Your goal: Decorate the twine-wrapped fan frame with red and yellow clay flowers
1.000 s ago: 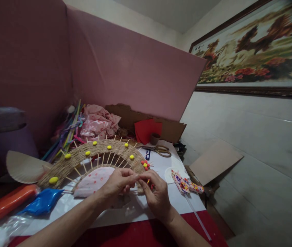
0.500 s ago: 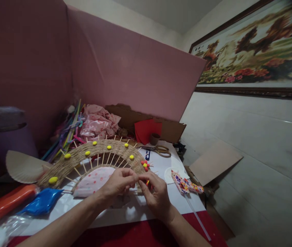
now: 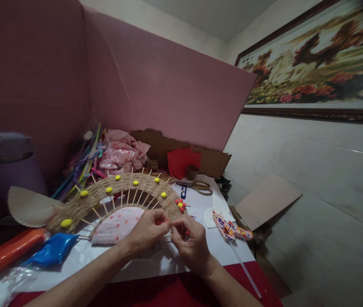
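Centrally in the head view, the left hand (image 3: 149, 230) and the right hand (image 3: 194, 245) meet at their fingertips, just in front of a woven fan (image 3: 124, 183). The left grip is narrow: a bit of red clay (image 3: 158, 222) shows between its bent fingers and thumb. The right thumb and forefinger are also drawn close, though what lies between them cannot be told. Such a fingertip hold probably suits a small, soft piece, since firmer pressure could flatten it.

The fan lies behind the hands and to the left on white paper (image 3: 222, 251), its arch facing away, perhaps to keep its decorated face within easy reach. Yellow clay discs (image 3: 135, 183) sit spaced along the woven band, and a red-petalled flower (image 3: 180, 205) with a yellow centre marks its right side. Dotted fabric (image 3: 117, 226) fills much of the inner half-circle, within the exposed sticks.

Scissors (image 3: 202, 186) and a blue cutter (image 3: 184, 192) rest beyond the fan's right side, likely kept out of the hands' way. An orange packet (image 3: 11, 249) and a blue packet (image 3: 55, 250) lie beside the fan's left end.
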Action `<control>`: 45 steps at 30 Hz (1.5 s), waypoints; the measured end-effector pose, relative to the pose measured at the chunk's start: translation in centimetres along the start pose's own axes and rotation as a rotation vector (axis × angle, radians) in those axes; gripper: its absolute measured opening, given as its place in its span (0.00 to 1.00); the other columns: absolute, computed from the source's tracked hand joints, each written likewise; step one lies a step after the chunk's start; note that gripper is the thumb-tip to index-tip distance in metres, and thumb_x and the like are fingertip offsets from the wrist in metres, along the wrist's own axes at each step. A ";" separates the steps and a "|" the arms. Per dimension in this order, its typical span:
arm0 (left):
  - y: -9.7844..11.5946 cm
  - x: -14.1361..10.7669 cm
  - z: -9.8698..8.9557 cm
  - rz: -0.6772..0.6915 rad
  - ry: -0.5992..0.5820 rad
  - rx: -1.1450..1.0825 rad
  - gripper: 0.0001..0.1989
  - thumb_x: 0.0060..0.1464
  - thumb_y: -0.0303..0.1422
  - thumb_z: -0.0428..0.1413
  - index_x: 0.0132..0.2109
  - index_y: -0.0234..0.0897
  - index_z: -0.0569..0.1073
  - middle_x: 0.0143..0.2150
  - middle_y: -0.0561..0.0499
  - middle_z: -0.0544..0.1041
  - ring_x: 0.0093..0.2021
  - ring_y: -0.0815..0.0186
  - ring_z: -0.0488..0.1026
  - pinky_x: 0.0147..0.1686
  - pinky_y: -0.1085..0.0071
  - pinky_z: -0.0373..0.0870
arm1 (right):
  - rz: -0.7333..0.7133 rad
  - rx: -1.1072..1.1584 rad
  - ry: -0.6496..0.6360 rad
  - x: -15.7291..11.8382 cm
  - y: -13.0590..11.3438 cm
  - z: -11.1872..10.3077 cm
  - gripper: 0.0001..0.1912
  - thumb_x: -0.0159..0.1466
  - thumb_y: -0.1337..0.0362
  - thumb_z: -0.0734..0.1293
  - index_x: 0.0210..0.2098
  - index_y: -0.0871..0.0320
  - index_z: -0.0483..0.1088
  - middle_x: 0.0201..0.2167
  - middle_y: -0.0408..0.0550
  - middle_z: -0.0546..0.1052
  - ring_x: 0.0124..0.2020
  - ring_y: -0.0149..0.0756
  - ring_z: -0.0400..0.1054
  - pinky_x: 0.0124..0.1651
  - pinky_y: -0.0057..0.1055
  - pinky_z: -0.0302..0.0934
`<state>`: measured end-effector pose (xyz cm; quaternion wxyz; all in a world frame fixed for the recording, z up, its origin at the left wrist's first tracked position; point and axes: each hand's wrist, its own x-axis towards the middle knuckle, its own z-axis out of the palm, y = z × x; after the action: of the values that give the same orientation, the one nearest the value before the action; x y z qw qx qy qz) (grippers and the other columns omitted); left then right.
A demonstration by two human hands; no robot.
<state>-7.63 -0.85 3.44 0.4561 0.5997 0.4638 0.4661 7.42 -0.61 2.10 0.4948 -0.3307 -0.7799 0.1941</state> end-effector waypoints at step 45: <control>1.4 -1.1 1.6 -0.333 -0.186 -1.140 0.09 0.50 0.35 0.58 0.32 0.33 0.71 0.29 0.50 0.72 0.29 0.68 0.69 0.33 0.72 0.65 | -0.214 -0.223 -0.015 -0.2 -1.7 0.1 0.06 0.60 0.71 0.61 0.34 0.57 0.68 0.35 0.50 0.73 0.44 0.39 0.67 0.45 0.35 0.63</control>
<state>-6.03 -2.37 4.42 0.8113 0.2180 0.1867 0.5093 6.86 -1.94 2.95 0.4670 -0.2970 -0.8310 0.0550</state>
